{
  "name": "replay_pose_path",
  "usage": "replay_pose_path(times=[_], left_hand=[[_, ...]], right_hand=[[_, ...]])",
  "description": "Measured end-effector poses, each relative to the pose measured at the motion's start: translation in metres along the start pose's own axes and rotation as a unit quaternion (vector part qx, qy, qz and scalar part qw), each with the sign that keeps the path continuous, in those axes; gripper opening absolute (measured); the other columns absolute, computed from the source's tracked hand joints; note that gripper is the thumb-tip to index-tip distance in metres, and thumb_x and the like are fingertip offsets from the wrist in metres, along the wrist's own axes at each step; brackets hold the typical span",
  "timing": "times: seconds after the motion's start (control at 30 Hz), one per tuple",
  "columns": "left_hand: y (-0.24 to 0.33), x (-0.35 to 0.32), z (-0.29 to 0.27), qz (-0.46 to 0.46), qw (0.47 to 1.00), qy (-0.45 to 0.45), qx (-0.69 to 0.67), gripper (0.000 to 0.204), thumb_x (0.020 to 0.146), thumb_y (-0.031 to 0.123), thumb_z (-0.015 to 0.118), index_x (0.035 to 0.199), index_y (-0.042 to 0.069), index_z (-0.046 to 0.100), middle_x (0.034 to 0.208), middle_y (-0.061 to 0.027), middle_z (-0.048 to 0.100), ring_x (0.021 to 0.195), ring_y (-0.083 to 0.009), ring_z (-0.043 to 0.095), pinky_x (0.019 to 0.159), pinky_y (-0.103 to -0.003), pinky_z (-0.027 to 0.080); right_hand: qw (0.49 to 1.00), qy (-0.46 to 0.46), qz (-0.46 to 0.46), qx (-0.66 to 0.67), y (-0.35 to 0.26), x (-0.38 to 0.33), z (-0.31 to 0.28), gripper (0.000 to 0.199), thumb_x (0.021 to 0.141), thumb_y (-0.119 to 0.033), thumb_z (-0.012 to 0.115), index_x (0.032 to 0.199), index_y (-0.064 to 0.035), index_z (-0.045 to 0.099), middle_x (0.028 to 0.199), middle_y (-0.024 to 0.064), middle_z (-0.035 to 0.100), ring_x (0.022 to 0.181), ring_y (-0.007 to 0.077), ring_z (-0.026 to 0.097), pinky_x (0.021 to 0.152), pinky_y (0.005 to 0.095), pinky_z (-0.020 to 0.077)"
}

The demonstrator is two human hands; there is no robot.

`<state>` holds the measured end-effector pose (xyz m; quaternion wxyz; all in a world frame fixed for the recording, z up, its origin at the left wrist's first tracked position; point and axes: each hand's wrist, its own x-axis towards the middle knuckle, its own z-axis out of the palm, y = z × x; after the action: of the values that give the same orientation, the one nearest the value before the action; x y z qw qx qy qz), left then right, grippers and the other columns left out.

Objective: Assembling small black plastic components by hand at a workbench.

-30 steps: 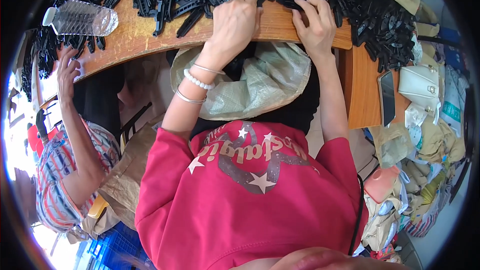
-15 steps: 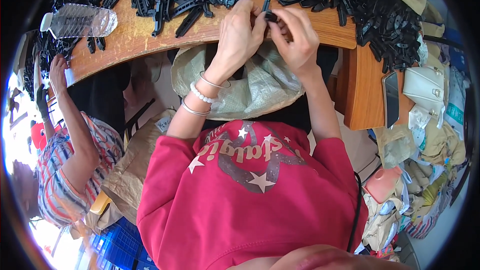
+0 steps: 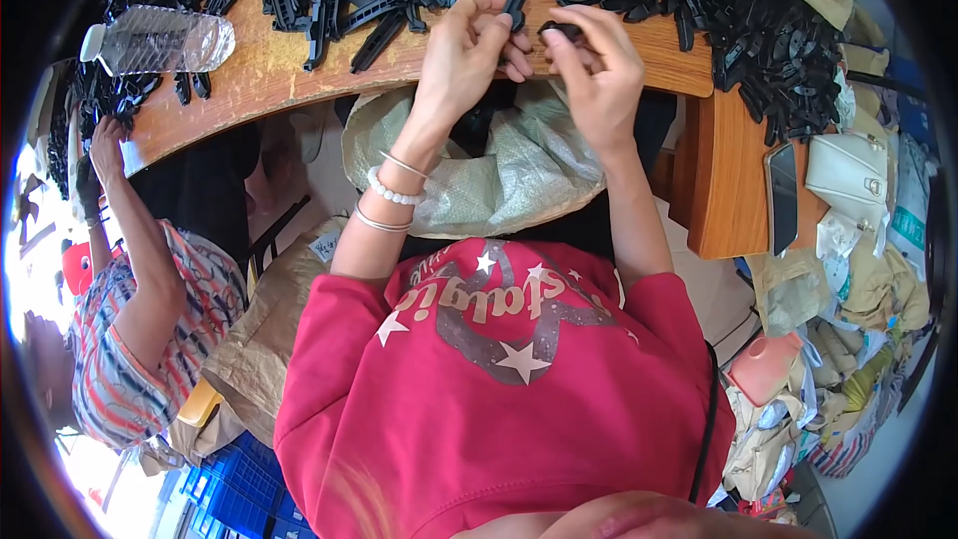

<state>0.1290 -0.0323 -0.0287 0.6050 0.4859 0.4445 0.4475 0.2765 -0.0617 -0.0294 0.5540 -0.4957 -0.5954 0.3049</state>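
Observation:
Over the table's front edge, my left hand [image 3: 472, 50] pinches a narrow black plastic part [image 3: 515, 8] that points up and away. A short gap to its right, my right hand [image 3: 602, 65] grips a smaller dark plastic piece [image 3: 561, 31] between thumb and fingers. The two pieces are apart. Heaps of black plastic parts [image 3: 374, 5] lie along the far side of the wooden table [image 3: 269, 58]. Beneath my hands hangs a woven sack [image 3: 529, 175], its mouth spread wide at the table edge, with dark contents partly hidden.
A clear plastic bottle [image 3: 165, 41] lies on the table at left. On the right wing are a phone [image 3: 781, 198] and a white handbag [image 3: 846, 178]. A co-worker in a patterned top [image 3: 150, 339] sits at left. Bags and cloths pile up at right, near a pink container [image 3: 765, 367].
My hands were together at one black part; now they have separated, each with its own piece. The left hand has shifted slightly left and turned. The co-worker's arm has moved a little.

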Motion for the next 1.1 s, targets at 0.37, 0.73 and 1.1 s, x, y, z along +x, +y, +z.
replay_pose_path(times=[0.37, 0.73, 1.1], left_hand=[[0.014, -0.007, -0.015, -0.080, 0.990, -0.102, -0.053, 0.031, 0.097, 0.017, 0.050, 0.099, -0.011, 0.061, 0.077, -0.0146, 0.065, 0.059, -0.0174, 0.064, 0.055, -0.024, 0.053], [0.027, -0.031, -0.013, 0.111, 0.963, -0.089, 0.228, 0.028, 0.084, 0.007, 0.064, 0.110, -0.004, 0.061, 0.072, -0.0156, 0.064, 0.058, -0.0177, 0.063, 0.054, -0.029, 0.050], [0.004, -0.015, -0.010, 0.070, 0.984, -0.038, 0.158, 0.035, 0.094, 0.030, 0.056, 0.083, -0.001, 0.069, 0.062, -0.0074, 0.063, 0.049, -0.0102, 0.057, 0.051, -0.023, 0.048]], right_hand=[[0.977, -0.101, 0.106, 0.157, -0.010, 0.002, -0.018, 0.020, 0.087, 0.004, 0.060, 0.106, 0.0086, 0.064, 0.094, 0.0129, 0.065, 0.082, 0.0182, 0.068, 0.076, 0.0247, 0.0556], [0.997, -0.026, 0.005, 0.069, -0.017, 0.005, -0.015, 0.032, 0.073, 0.004, 0.070, 0.105, 0.0012, 0.067, 0.097, 0.0068, 0.061, 0.079, 0.0098, 0.060, 0.069, 0.0223, 0.0522], [0.995, -0.011, -0.050, -0.091, 0.025, 0.007, -0.042, 0.012, 0.081, -0.005, 0.068, 0.093, -0.0037, 0.069, 0.082, 0.0034, 0.063, 0.066, 0.0094, 0.056, 0.057, 0.0219, 0.0446]])
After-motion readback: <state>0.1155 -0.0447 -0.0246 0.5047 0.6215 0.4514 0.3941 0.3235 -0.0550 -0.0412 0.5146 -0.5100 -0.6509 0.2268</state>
